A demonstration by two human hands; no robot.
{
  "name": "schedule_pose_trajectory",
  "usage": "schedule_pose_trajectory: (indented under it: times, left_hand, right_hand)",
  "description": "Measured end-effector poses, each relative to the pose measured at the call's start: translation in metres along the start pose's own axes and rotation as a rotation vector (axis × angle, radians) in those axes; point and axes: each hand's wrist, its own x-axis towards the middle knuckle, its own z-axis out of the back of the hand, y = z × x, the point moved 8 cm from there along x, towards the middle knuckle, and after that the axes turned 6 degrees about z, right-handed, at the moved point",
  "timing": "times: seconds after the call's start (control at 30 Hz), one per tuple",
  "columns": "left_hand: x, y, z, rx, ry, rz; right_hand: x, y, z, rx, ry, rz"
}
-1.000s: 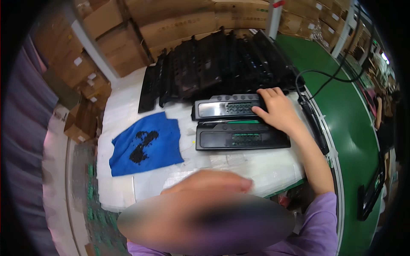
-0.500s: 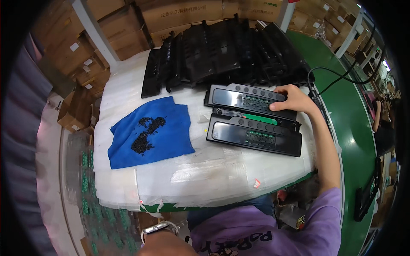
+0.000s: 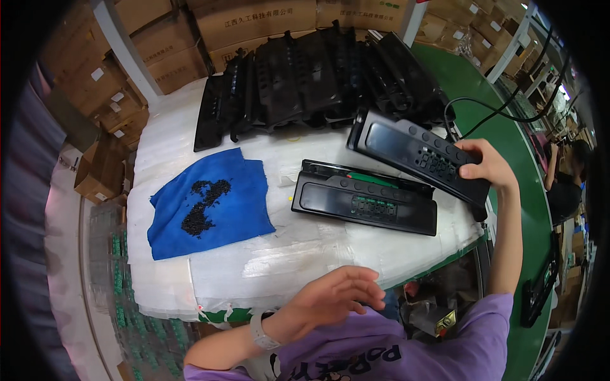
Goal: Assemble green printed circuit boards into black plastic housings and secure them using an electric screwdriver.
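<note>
My right hand [image 3: 487, 166] grips the right end of a black plastic control panel [image 3: 406, 149] that has a row of round buttons and a cut-out display area. The panel slants down to the right, its right end near the table's edge. A second black panel [image 3: 362, 202] of the same kind lies on the white padded table, with a strip of green circuit board [image 3: 373, 180] showing along its far side. My left hand [image 3: 337, 298] hovers over the near table edge, fingers spread and loosely curled, holding nothing.
On the left a blue cloth [image 3: 244, 190] carries a scatter of small black pieces [image 3: 198, 219]. Many black panels [image 3: 298, 82] are heaped along the back. Cardboard boxes [image 3: 257, 25] stand behind them. A black cable [image 3: 502, 113] loops above the green surface [image 3: 530, 254] at right.
My right hand has drawn its panel to the right, away from the other one, and tilted it. My left hand has risen from the lower edge toward the table. The view has shifted slightly.
</note>
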Motion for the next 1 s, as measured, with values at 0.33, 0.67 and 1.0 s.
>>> schedule_pose_trajectory:
  times: [0.33, 0.67, 1.0]
  left_hand:
    - [0.069, 0.004, 0.038, 0.161, -0.194, 0.295]
    - [0.069, 0.002, 0.035, 0.318, -0.068, 0.176]
    - [0.059, 0.010, 0.019, 0.500, 0.107, 0.141]
  right_hand:
    - [0.002, 0.035, -0.099, -0.416, 0.214, 0.326]
    - [-0.012, 0.026, -0.138, -0.209, 0.398, 0.287]
    - [-0.129, -0.070, -0.084, 0.757, -0.264, -0.069]
